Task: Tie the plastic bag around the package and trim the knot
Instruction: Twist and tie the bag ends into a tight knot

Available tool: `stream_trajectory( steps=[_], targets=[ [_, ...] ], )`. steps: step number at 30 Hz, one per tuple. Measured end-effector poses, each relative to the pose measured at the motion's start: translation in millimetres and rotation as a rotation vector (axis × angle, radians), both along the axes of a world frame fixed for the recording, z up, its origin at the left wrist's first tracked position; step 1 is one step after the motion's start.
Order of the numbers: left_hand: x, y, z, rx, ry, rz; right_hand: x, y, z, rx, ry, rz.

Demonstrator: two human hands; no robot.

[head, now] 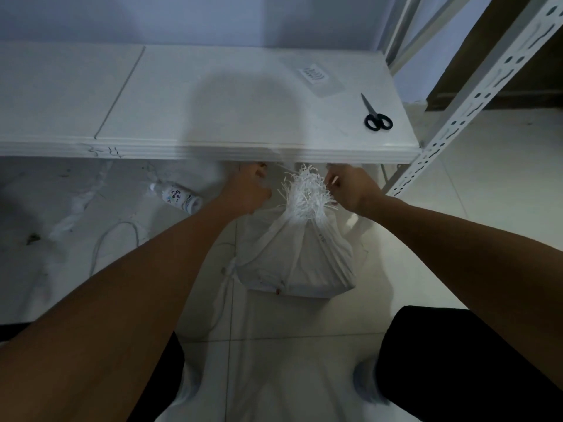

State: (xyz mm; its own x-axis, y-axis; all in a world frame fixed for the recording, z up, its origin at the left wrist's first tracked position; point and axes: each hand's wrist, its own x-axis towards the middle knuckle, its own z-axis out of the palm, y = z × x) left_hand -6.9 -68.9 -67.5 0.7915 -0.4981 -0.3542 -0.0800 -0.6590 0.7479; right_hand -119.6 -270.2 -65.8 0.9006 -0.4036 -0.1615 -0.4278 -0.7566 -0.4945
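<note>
Two hands work at the top of the package [297, 260], which sits on the floor in its white plastic bag [332, 257], just in front of the shelf [213, 117]; the bag is already pulled tight around the package and gathered at the top, where a frayed tuft of white strips [306, 193] stands up; the left hand [249, 190] is on the left of this tuft, with its fingers curled in, and seems to pull a thin strand, but I cannot tell exactly what it pinches; the right hand [350, 190] is on the right of the tuft, fingers pressed together on some of the strips; so I judge the knot is made or almost made, and is now being tightened; the trimming is not yet done, because the scissors [376, 115] lie untouched on the shelf, well apart from the package, behind it and to the right; a small bottle [176, 197] lies on the floor to the left of the package.
</note>
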Motion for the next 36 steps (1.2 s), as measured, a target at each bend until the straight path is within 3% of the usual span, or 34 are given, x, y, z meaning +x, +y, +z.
stream_trajectory(
  steps=[2,5,8,12,17,23,31,36],
  targets=[
    [-5.0,10.4,-0.6,0.067,0.330,-0.111,-6.9,4.1,-8.0,0.014,0.114,0.037],
    [-9.1,19.5,-9.6,0.092,0.451,-0.309,-12.3,15.0,-15.5,-0.011,0.131,0.083],
    [-14.5,14.1,-14.8,0.026,0.357,-0.368,-12.8,23.6,-21.9,-0.011,0.062,0.119],
    [-25.6,2.1,-29.5,0.033,0.072,-0.416,-17.7,28.5,-23.8,-0.047,0.054,0.198],
    [-31.4,-5.1,-48.2,-0.053,-0.182,-0.322,-23.8,26.6,-19.6,0.009,0.016,0.229],
    [-25.1,-3.7,-45.1,0.150,-0.431,-0.376,-24.3,23.3,-22.2,0.108,0.003,0.181],
    [-26.0,-8.5,-51.1,0.244,-0.465,-0.444,-21.9,26.5,-28.8,0.116,-0.010,0.196],
    [-29.3,-6.3,-51.0,0.129,-0.310,-0.440,-23.4,28.6,-30.4,0.112,0.008,0.197]
  ],
)
